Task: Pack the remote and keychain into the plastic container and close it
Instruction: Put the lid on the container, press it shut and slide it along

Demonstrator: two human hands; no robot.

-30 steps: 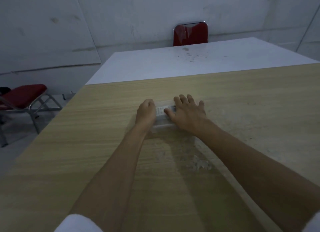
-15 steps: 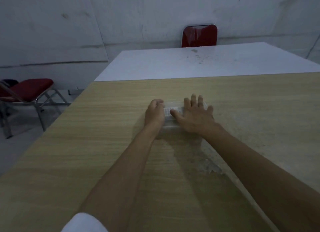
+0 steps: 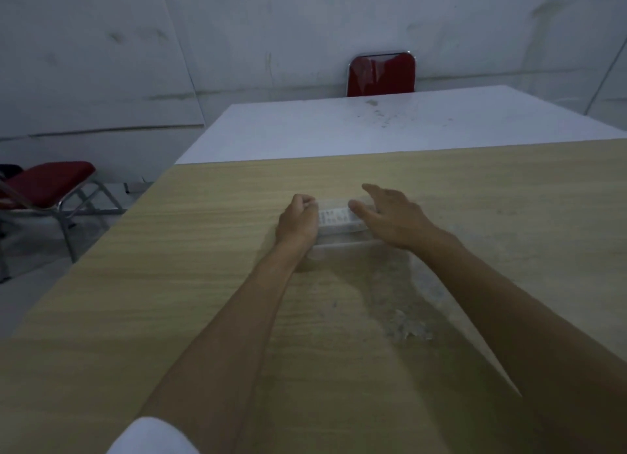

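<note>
Item: plastic container (image 3: 342,238), clear, on the wooden counter (image 3: 203,250), white remote (image 3: 334,216) visible through it; keychain not discernible. Handling, as judged: light, thin-walled, slippery and flexible, so grip it at the short ends and press the lid along its rim. Position: it lies between your hands. Your left hand (image 3: 298,221) is curled closed against its left end; your right hand (image 3: 390,219) hovers open-fingered over its right end, contact unclear.

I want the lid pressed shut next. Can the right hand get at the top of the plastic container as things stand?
Probably yes. The right hand is open at the plastic container's right end, the left hand keeps to the left end, and nothing covers the top between them.
</note>
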